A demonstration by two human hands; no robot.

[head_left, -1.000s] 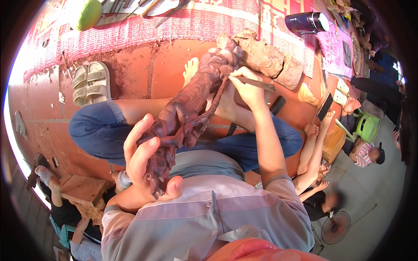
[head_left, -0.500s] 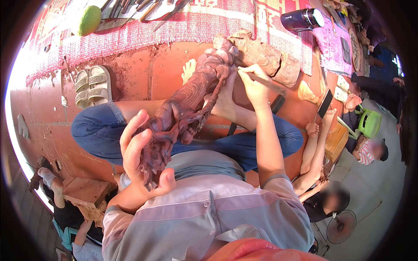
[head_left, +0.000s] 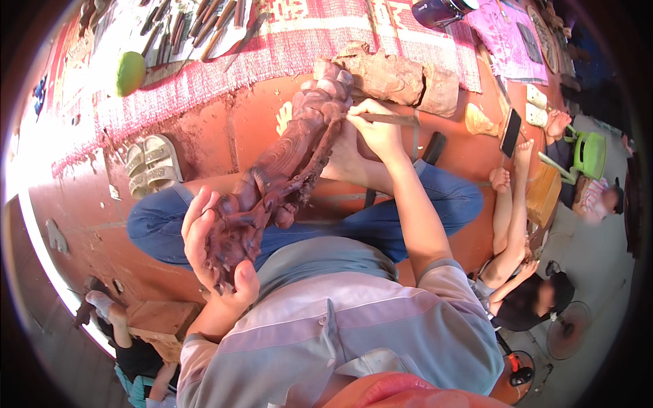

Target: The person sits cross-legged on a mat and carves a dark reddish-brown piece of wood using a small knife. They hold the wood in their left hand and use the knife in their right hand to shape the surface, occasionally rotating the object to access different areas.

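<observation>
A reddish-brown carved wooden statue (head_left: 279, 166) lies slanted across my lap, its far end by a rough wood block. My left hand (head_left: 228, 255) cradles its ragged near end, with fingers on one side and the thumb on the other. In my right hand (head_left: 377, 132) is a slim wooden-handled carving tool (head_left: 394, 119), pinched near its working end. That end meets the side of the statue's upper part; the tip itself is too small to make out.
The rough wood block (head_left: 394, 75) lies just beyond the statue. Several carving tools (head_left: 204, 27) and a green fruit (head_left: 129, 73) rest on a red woven mat (head_left: 292, 47). Sandals (head_left: 153, 163) sit at left. A dark flask (head_left: 442, 10) stands beyond; people sit at both sides.
The view has shifted, showing more of the tools on the mat. The carving tool's handle has swung to lie more level. My left hand keeps its hold on the statue.
</observation>
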